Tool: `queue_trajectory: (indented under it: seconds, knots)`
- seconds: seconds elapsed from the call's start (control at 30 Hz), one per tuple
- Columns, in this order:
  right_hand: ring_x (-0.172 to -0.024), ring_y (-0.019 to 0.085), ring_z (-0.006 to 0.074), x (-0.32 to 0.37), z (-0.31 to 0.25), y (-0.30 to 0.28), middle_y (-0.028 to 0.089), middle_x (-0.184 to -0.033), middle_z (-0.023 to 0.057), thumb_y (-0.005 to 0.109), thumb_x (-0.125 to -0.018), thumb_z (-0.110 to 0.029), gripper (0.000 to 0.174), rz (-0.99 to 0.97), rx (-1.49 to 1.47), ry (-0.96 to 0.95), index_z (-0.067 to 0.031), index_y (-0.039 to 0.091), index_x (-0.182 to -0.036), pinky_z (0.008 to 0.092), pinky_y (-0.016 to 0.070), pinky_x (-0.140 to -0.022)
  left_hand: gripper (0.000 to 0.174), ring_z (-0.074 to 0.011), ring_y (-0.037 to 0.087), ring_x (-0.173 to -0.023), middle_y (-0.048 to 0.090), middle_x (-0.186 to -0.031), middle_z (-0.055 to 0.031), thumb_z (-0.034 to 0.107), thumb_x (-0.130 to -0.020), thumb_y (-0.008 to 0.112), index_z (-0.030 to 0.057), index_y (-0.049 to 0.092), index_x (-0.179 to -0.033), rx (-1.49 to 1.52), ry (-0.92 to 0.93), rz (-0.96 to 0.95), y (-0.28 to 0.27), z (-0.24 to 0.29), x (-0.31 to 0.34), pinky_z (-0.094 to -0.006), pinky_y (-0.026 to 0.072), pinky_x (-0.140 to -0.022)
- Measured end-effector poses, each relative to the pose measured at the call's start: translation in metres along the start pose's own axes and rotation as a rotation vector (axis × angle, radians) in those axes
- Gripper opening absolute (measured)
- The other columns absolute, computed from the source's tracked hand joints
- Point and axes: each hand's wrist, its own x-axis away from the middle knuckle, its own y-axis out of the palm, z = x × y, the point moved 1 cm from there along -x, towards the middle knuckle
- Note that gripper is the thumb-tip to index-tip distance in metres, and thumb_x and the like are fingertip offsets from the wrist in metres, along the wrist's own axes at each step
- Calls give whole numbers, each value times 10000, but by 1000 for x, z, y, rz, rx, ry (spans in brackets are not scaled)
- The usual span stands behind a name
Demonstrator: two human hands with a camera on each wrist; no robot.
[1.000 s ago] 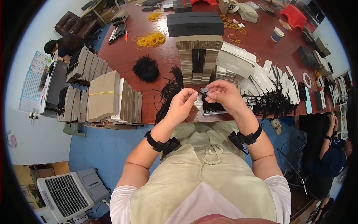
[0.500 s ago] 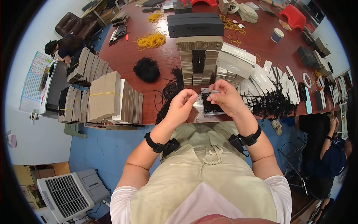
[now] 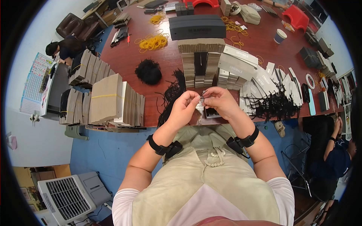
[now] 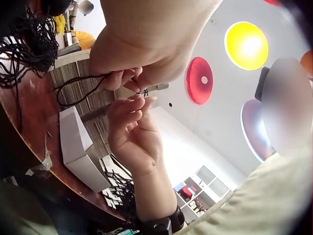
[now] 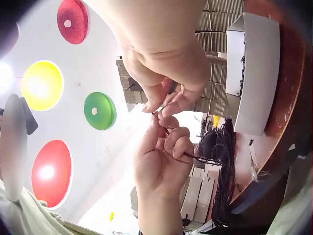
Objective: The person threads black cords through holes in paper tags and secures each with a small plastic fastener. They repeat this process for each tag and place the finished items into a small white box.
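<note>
Between both hands, near the table's front edge, runs a thin black cord (image 4: 73, 78). The left hand (image 3: 183, 107) pinches it with curled fingers; in the left wrist view a loop of it hangs out from that hand. Fingertips of the right hand (image 3: 222, 102) pinch the cord close to the left fingertips. In the right wrist view the cord (image 5: 195, 157) trails out of the left hand (image 5: 164, 164). Below the right hand stands a small white open box (image 5: 264, 73) with black strands inside. A heap of black cords (image 3: 171, 94) lies beside the left hand.
Stacks of grey-brown cards (image 3: 201, 47) stand ahead, topped by a dark box (image 3: 197, 27). More card bundles (image 3: 105, 98) stand left, with a black cord bundle (image 3: 148, 71) nearer. White tags (image 3: 264, 83) with black cords spread right, past them a phone (image 3: 311, 101) and cup (image 3: 279, 36).
The right hand has moved left and slightly down to the left hand, and their fingertips are now close together at the cord. The left hand has stayed almost still.
</note>
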Motion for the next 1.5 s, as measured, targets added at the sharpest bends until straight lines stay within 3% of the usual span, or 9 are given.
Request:
queue_trajectory:
  seconds: [0.53, 0.83, 0.93, 1.03, 1.07, 1.2, 1.33, 1.43, 1.5]
  knots:
    - [-656, 512, 104, -7, -6, 2, 632, -823, 60, 687, -798, -106, 211, 62, -24, 66, 40, 649, -947, 225, 418, -597, 85, -2, 430, -716, 509, -804, 62, 123, -913, 542, 41, 539, -936, -9, -53, 18, -5, -5, 0, -153, 340, -620]
    - [-700, 543, 143, -15, 13, -3, 618, -839, 76, 654, -807, -58, 74, -224, -363, -35, -10, 632, -860, 252, 450, -631, 93, 17, 366, -625, 498, -775, 73, 137, -915, 532, 55, 533, -960, 41, -156, -137, -6, 5, -1, -145, 274, -521]
    - [-641, 561, 128, -14, 16, -5, 629, -797, 84, 654, -804, -41, 105, -238, -386, 42, 13, 623, -888, 234, 470, -585, 99, -24, 488, -747, 559, -825, 24, 113, -906, 537, 15, 553, -911, 43, -185, -184, -9, 8, 0, -198, 417, -645]
    - [-626, 582, 125, -7, 6, -2, 631, -778, 81, 654, -795, -24, 103, -106, -191, 141, 5, 616, -887, 224, 475, -543, 92, -47, 440, -639, 527, -760, 34, 114, -886, 560, 24, 553, -869, -355, -127, -235, -19, 19, -2, -190, 364, -560]
    - [-619, 585, 124, -6, 5, -3, 632, -768, 78, 656, -791, -21, 117, -84, -135, 149, 5, 614, -897, 223, 478, -540, 120, -86, 472, -670, 538, -757, -19, 105, -854, 590, -2, 550, -818, -576, 98, -234, -24, 28, -3, -225, 398, -592]
    - [-595, 590, 116, -2, 2, 2, 637, -746, 74, 664, -771, -10, 154, -44, 156, 194, 10, 618, -917, 221, 485, -532, 101, -208, 453, -646, 475, -689, -77, 58, -791, 601, 2, 523, -756, -769, 341, -356, -32, 59, -11, -305, 388, -590]
    - [-567, 580, 109, 8, -4, 24, 641, -733, 80, 677, -759, -9, 128, -54, 273, 105, 18, 637, -877, 219, 480, -522, 86, -251, 497, -716, 517, -771, -93, 58, -755, 621, 29, 557, -805, -751, 494, -286, -14, 57, -20, -318, 406, -646]
    - [-581, 581, 117, 5, -6, 22, 632, -720, 81, 664, -756, 23, 68, -10, 286, 42, 33, 636, -818, 230, 485, -527, 120, -244, 512, -753, 527, -788, -89, 68, -754, 632, 34, 571, -852, -836, 722, 4, -8, 49, -25, -315, 423, -683]
    - [-579, 576, 116, 4, -6, 20, 627, -709, 77, 662, -752, 33, 60, 79, 231, -2, 39, 634, -804, 231, 480, -530, 166, -179, 543, -701, 566, -809, -61, 149, -783, 664, 28, 590, -869, -652, 458, 222, -7, 39, -22, -287, 461, -611]
